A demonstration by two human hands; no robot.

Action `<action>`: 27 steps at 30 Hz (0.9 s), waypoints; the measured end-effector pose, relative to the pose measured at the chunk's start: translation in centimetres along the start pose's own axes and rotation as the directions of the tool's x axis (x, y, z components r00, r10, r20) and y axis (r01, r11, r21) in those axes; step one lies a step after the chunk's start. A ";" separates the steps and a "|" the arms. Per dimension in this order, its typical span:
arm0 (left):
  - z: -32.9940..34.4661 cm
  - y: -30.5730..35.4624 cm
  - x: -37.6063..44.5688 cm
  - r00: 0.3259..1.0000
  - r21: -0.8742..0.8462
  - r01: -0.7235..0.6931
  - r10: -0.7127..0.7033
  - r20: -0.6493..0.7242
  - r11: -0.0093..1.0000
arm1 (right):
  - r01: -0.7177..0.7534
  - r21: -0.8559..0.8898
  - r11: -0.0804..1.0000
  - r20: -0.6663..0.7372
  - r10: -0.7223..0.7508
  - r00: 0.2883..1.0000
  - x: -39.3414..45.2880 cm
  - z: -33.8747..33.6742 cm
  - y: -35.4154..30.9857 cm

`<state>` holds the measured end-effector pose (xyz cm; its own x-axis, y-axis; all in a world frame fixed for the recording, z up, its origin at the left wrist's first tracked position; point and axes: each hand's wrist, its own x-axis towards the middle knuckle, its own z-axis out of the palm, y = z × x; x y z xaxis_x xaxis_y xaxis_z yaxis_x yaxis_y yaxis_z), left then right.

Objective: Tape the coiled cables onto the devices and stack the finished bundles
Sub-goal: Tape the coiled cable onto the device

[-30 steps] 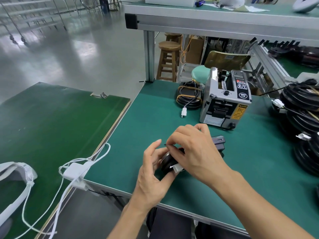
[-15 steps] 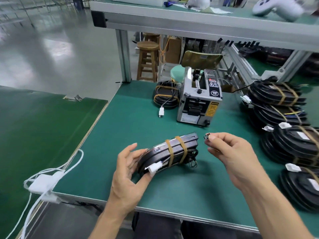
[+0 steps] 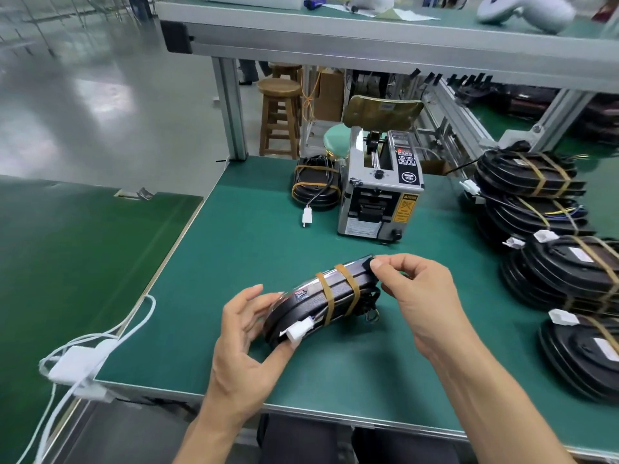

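A flat black device [image 3: 338, 289] with a coiled cable and a white connector is bound by two tan tape strips. It is tilted on edge above the green table [image 3: 234, 262]. My left hand [image 3: 248, 333] grips its near end, thumb under the white connector. My right hand [image 3: 418, 296] pinches its far upper corner. A grey tape dispenser [image 3: 378, 192] stands behind. Stacks of finished taped bundles [image 3: 542, 209] sit at the right, and one taped bundle [image 3: 315, 185] lies left of the dispenser.
A second green table [image 3: 67, 256] lies to the left across a narrow gap. White cables and an adapter [image 3: 80, 363] hang over that gap. Wooden stools [image 3: 279, 115] and a shelf frame stand behind the table.
My right hand moved back onto the bundle's far corner from just beside it. The bundle stays tilted in my left hand.
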<state>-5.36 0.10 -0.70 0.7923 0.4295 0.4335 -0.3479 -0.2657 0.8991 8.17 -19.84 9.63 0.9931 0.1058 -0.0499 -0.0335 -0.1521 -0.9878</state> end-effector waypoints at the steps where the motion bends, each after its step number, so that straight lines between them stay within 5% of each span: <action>1: 0.0 0.0 0.0 1.000 -0.002 0.000 0.000 -0.002 1.000 | 0.005 -0.003 1.000 -0.007 -0.006 1.000 0.0 0.1 0.1; 27: 0.0 -0.4 -0.4 0.997 0.048 -0.079 0.079 0.011 0.996 | 0.149 -0.341 0.928 -0.229 -0.236 0.944 -1.9 2.5 -0.5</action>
<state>-5.50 0.08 -1.23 0.7679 0.3974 0.5024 -0.3854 -0.3399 0.8579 5.98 -17.54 9.88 0.9715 -0.0890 0.2195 0.1554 -0.4602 -0.8741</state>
